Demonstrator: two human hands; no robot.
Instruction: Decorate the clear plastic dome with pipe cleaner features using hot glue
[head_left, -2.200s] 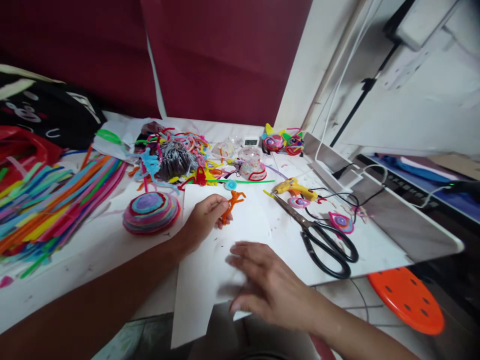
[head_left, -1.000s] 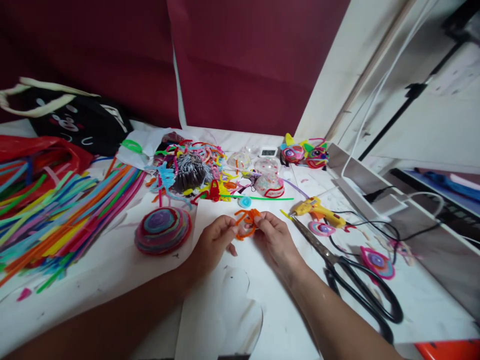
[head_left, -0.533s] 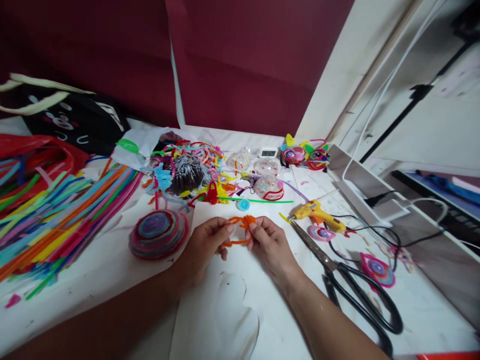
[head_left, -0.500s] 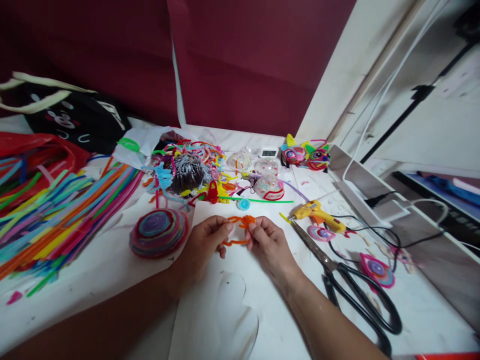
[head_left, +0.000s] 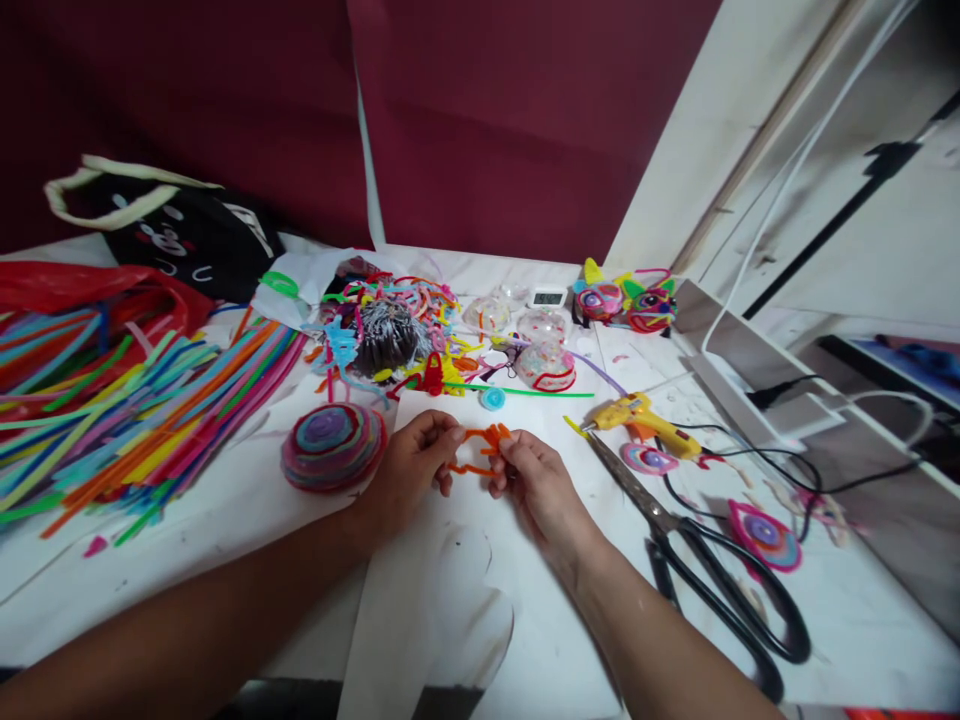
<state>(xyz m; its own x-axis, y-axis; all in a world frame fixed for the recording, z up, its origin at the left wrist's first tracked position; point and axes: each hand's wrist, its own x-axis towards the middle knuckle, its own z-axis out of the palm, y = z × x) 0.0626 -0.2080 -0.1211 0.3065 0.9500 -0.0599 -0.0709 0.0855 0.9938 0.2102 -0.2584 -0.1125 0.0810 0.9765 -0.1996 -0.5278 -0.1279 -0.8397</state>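
Two pinches hold the orange fuzzy stem (head_left: 495, 436) over white paper (head_left: 442, 545), left of the scissors (head_left: 658, 517): my left hand (head_left: 416, 455) grips its left side, my right hand (head_left: 541, 485) its seemingly bunched right.

A black cloth bag with cream handles (head_left: 217, 245) sits at the upper left of the frame, before a dark maroon sheet (head_left: 525, 130). A small white digital clock (head_left: 547, 297) stands above centre; a thin black pole (head_left: 819, 238) slants, upper right.
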